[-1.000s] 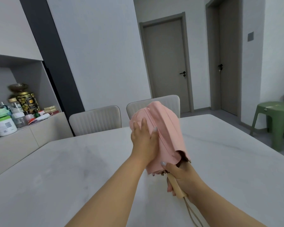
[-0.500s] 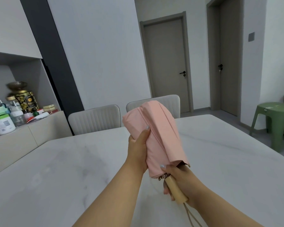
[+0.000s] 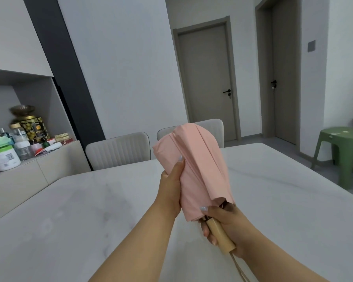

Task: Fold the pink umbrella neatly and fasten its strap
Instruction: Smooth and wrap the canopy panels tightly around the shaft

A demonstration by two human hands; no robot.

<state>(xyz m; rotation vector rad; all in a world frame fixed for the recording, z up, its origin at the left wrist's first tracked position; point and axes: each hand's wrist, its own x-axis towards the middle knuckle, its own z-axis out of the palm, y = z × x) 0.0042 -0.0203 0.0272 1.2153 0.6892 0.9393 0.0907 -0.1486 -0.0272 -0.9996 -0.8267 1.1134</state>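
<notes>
Holding the pink umbrella point(image 3: 196, 165) up over the white tabletop point(image 3: 69, 210), I see it in the middle of the frame, tilted, with its top pointing to the upper left and not touching the tabletop at all. My right hand point(image 3: 226, 226) is low in the frame, and its fingers are wrapped tight around the wooden handle point(image 3: 220, 235). A thin cord hangs down from the end of the handle. My left hand point(image 3: 171, 188) is on the left side of the pink cloth, and its fingers curl around the cloth and squeeze it in.

I think the job is about half done. The umbrella is shut and short, and the cloth is pulled in close with long folds running down it. But it looks puffy near the top, and the bottom edge by the handle is loose and open. So the folds are not neat yet.

I cannot see the strap anywhere. It may be hidden on the far side. It does not go around the cloth, so I think it is not done up. What is left is to smooth and twist the cloth tight, find the strap, and fasten it.
</notes>
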